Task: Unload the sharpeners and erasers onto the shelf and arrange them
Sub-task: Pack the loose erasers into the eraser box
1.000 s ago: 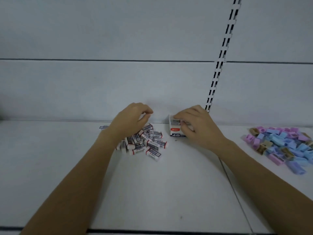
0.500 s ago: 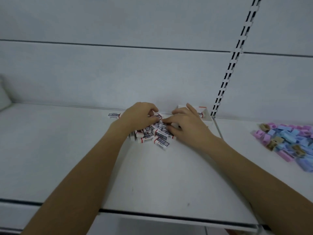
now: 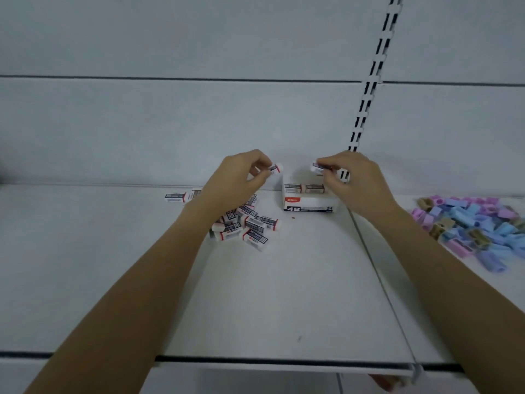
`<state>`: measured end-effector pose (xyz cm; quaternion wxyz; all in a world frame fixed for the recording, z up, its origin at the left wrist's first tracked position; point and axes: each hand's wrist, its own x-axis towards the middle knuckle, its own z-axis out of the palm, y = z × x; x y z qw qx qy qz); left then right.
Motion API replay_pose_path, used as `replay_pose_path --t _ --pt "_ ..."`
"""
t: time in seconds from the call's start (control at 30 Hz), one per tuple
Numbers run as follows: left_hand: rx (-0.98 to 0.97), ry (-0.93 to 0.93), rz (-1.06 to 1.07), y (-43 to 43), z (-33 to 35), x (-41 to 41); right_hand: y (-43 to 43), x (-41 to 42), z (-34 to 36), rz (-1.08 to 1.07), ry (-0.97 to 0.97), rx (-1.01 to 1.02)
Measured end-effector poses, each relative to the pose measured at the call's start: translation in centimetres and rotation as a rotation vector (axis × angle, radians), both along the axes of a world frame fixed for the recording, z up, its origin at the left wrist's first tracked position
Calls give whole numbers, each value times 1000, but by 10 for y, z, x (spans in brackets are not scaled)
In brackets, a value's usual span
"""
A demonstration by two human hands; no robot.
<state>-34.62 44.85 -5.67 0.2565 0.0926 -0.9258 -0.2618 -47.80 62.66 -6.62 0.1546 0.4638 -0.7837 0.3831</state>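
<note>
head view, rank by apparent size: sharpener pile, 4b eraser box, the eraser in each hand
1. sharpener pile
2. 4B eraser box
3. eraser in left hand and eraser in right hand: alike, both partly hidden

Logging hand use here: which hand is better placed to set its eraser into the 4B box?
Right, probably. The right hand pinches one eraser just above the box; the left hand holds another eraser off to the box's left, above the loose pile.

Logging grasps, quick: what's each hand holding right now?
Left hand: pinches a small white rectangular eraser with a printed sleeve.
Right hand: pinches a second small white sleeved eraser, above the open white cardboard box.
</note>
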Motion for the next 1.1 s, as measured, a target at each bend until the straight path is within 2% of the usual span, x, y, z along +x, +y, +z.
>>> replay_pose_path --t 0.2,0.33,0.53,0.73,0.97,1.1 --pt "-66 -159 -107 19 9 -36 6 -15 -4 15 -13 156" --pt "-266 -333 -59 25 4 -52 5 -21 -6 48 -5 225" --pt "-424 -382 -25 23 -1 -60 0 -27 -10 45 -33 282" --pt "-407 -278 -39 17 -11 -50 -5 -27 -14 74 -41 308" --pt "-290 -360 -126 15 -22 -40 1 -22 -10 72 -79 334" --pt "-326 -378 -185 7 -28 -42 9 -23 -7 121 -49 404"
